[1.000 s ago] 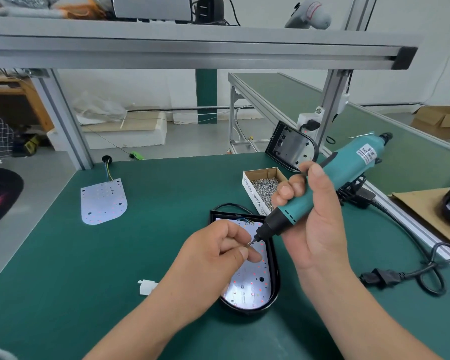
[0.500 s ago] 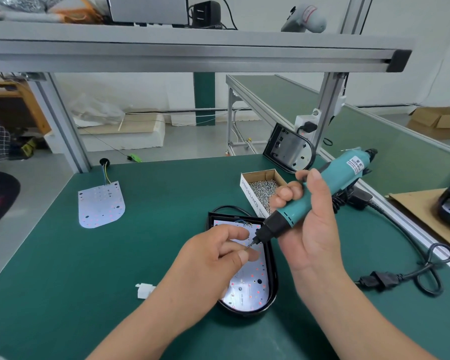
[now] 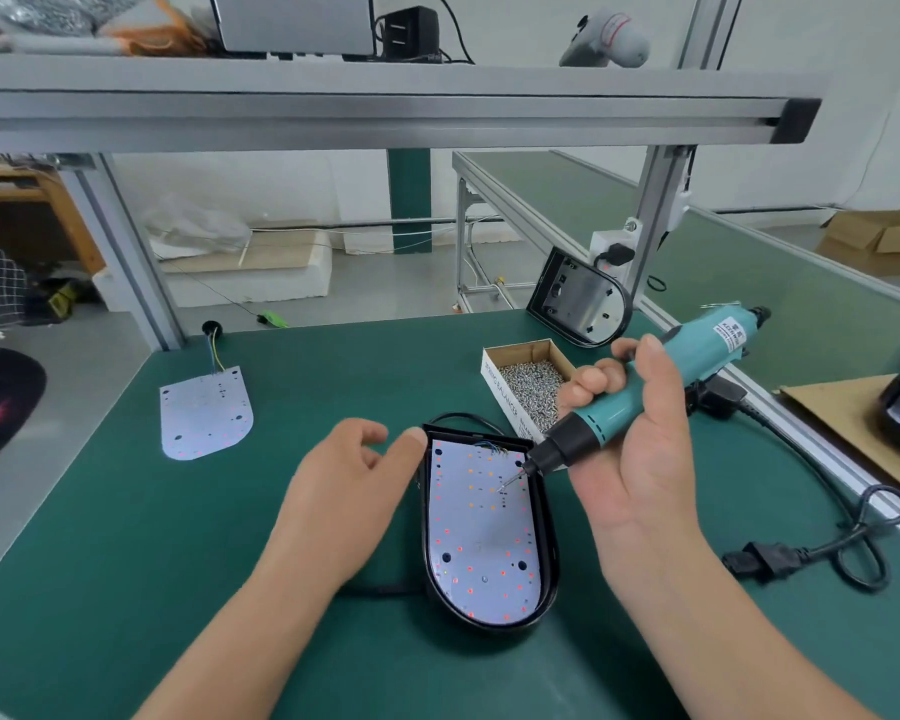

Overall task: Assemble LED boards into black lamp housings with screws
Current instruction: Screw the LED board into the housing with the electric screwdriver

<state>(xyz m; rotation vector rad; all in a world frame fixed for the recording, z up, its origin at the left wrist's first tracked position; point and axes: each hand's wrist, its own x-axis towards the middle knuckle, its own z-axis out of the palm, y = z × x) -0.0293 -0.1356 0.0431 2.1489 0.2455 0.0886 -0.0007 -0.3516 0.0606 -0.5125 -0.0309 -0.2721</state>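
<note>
A black lamp housing [image 3: 551,553] lies on the green mat with a white LED board [image 3: 481,532] seated inside it. My right hand [image 3: 630,459] grips a teal electric screwdriver [image 3: 640,397], and its bit tip hovers over or touches the board's upper right part. My left hand [image 3: 344,491] rests beside the housing's left rim, fingers relaxed, thumb touching the top left corner. A cardboard box of screws [image 3: 528,389] stands just behind the housing. A second LED board [image 3: 206,410] with wires lies at the far left.
An empty black housing [image 3: 580,298] leans against the frame post at the back right. The screwdriver's black power cord [image 3: 822,543] loops over the mat on the right. A brown cardboard sheet [image 3: 842,423] with another lamp sits at the right edge. An aluminium shelf [image 3: 385,111] runs overhead.
My left hand let go at the bit tip and moved left off the board to the housing's rim. The screwdriver tip dropped toward the board.
</note>
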